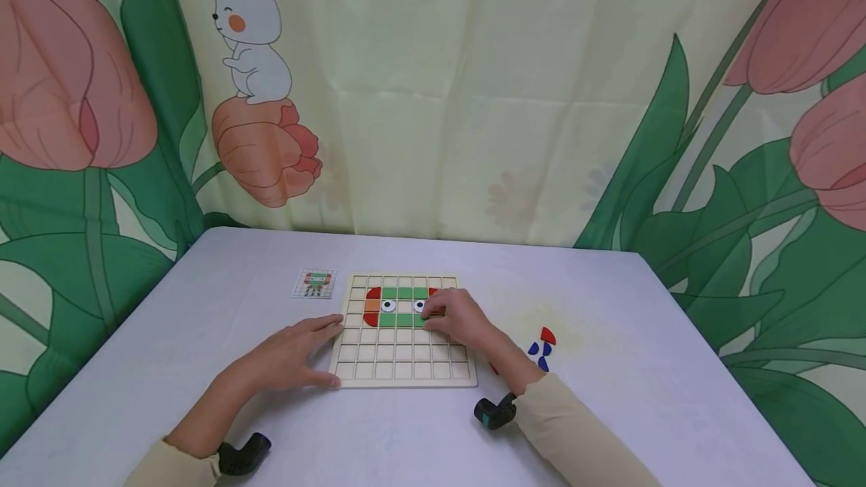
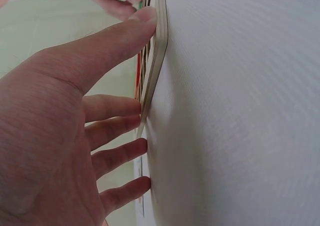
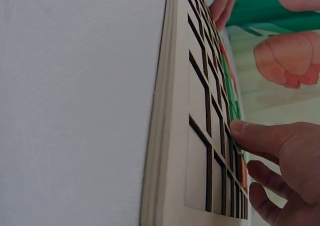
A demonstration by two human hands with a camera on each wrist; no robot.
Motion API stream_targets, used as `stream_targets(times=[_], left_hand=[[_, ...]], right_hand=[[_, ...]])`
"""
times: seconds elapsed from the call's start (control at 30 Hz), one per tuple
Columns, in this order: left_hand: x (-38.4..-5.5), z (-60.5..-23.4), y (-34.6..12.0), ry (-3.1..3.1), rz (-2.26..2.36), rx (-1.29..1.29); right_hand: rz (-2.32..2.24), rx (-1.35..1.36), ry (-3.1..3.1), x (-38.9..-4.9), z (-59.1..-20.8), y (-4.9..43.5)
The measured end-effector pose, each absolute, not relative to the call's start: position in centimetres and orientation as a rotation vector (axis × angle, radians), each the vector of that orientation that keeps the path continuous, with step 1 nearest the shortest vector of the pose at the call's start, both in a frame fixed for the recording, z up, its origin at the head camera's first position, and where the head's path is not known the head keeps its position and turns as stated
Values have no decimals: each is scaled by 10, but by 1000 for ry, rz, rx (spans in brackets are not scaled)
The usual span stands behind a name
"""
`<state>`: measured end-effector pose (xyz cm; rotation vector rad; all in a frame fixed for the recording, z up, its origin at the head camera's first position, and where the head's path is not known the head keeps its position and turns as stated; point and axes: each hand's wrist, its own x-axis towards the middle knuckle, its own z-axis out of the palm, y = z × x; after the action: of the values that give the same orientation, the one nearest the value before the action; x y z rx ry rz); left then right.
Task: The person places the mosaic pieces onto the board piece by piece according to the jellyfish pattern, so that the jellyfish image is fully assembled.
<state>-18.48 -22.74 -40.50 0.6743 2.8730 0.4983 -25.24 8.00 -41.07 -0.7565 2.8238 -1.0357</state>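
Two tan sleeves (image 1: 582,434) lie nearest, a black wrist camera (image 1: 496,412) at the right cuff and another (image 1: 245,455) at the left; beyond them a square wooden board (image 1: 406,372) rests flat on the white table (image 1: 643,367), at the middle, between the hands. The left hand (image 1: 289,355) is spread, fingers nearly straight, with the thumb touching the near left corner and fingertips along the left edge; it grasps nothing. The right hand (image 1: 460,319) is bent over the right end of a row of coloured pieces, thumb tip down by a green piece (image 1: 404,319); whether the fingers pinch a piece is hidden, so I cannot tell.

The board looks light, stiff and layered, likely to slide on the cloth if pushed; the rim is the place to brace it, as the grid leaves little to grip inside. The pieces seem thin, hard and light, perhaps smooth, best taken by their side edges between thumb and fingertip; red and orange ones and two eye pieces (image 1: 389,306) sit in the grid. To the right lie a loose red piece (image 1: 548,336) and blue pieces (image 1: 534,349); a picture card (image 1: 315,284) lies far left of the board.
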Motion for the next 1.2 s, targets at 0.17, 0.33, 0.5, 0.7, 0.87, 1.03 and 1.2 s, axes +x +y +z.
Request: stream_targets(times=[0.17, 0.33, 0.5, 0.7, 0.87, 1.03, 1.2], left_hand=[[-185, -406, -228, 2875, 500, 680], [-184, -406, -227, 2877, 491, 675], [-183, -404, -226, 2875, 493, 654], [-182, -403, -225, 2871, 501, 635], [-182, -404, -225, 2871, 500, 636], [-183, -405, -226, 2873, 501, 651], [-184, -404, -227, 2871, 501, 653]], right_hand=[[-968, -708, 2855, -252, -408, 77], [-948, -709, 2854, -249, -410, 79], [-1010, -737, 2823, -245, -410, 84], [-1076, -674, 2799, -242, -409, 90], [-1098, -584, 2787, -239, -407, 97], [-1115, -478, 2774, -236, -405, 106], [-1063, -462, 2844, -234, -403, 118]])
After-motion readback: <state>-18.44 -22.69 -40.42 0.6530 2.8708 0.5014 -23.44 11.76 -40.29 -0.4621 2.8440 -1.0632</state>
